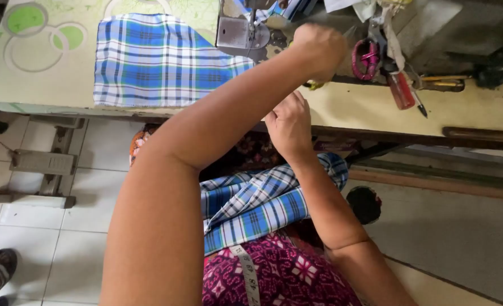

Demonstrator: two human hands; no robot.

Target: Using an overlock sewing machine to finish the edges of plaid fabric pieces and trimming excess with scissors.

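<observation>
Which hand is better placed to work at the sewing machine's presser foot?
Left, probably. The left hand is up on the table, close beside the presser foot. The right hand sits lower, at the table edge, farther from it.

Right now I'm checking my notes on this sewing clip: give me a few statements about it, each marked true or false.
1. Blue plaid cloth lies on the table. True.
2. The left hand rests in the lap. False: it is raised, near the sewing machine.
3. A measuring tape lies over the lap. True.
4. Pink-handled scissors lie on the floor. False: they are on the table.
5. The right hand is at the table's edge. True.
</observation>
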